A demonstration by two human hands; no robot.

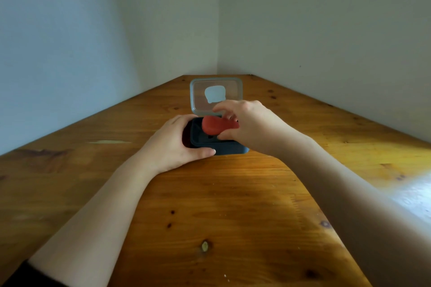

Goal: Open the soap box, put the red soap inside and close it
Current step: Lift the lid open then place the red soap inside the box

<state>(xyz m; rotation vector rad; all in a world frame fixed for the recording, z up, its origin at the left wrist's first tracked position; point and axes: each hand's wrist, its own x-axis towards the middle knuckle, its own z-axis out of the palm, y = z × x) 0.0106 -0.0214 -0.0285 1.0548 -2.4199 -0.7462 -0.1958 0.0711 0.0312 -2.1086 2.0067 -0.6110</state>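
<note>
While left hand (173,144) steadies soap box (229,149) (lid up), right hand (250,123) grips red soap (215,125)

This looks like a plain room in a home, seen at a corner where two bare pale walls (98,30) meet. A varnished wooden desk (221,205) with knots and worn grain fills that corner. Soft daylight falls across its right side, and a small household soap box (229,150) stands open on it.

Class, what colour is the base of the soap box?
Dark blue-grey base, seen in the head view.
</note>
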